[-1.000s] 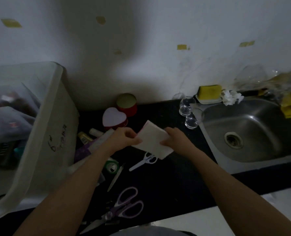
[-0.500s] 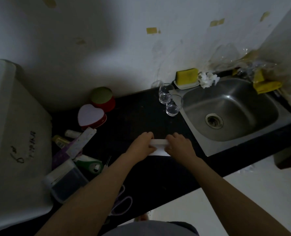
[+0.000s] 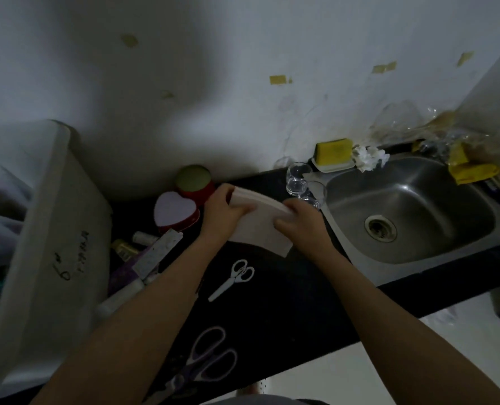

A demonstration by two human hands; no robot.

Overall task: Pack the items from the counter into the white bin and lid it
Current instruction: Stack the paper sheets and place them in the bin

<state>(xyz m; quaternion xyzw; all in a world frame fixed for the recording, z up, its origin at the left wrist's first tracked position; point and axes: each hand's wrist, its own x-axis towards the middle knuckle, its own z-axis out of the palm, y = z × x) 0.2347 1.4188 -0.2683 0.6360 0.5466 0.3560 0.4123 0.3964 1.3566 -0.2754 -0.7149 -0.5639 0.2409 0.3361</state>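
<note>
Above the black counter (image 3: 286, 302) I hold a white stack of paper (image 3: 260, 229) upright with both hands. My left hand (image 3: 224, 213) grips its left edge and my right hand (image 3: 300, 223) grips its right edge. The white bin (image 3: 53, 229) stands at the left with bags and items inside. On the counter lie a heart-shaped red tin (image 3: 175, 213), a round red tin (image 3: 194, 182), small white scissors (image 3: 234, 277), large purple scissors (image 3: 205, 363) and several tubes and packets (image 3: 146, 258) beside the bin.
A steel sink (image 3: 412, 211) fills the right side, with two clear glasses (image 3: 301, 185) at its left rim. A yellow sponge (image 3: 333, 150) on a dish, crumpled tissue and plastic wrap sit behind it. A white wall runs along the back.
The paper stack was pressed edge-down on the counter half a second ago; now both hands hold it raised, further back near the tins. The view has swung left, showing the bin again.
</note>
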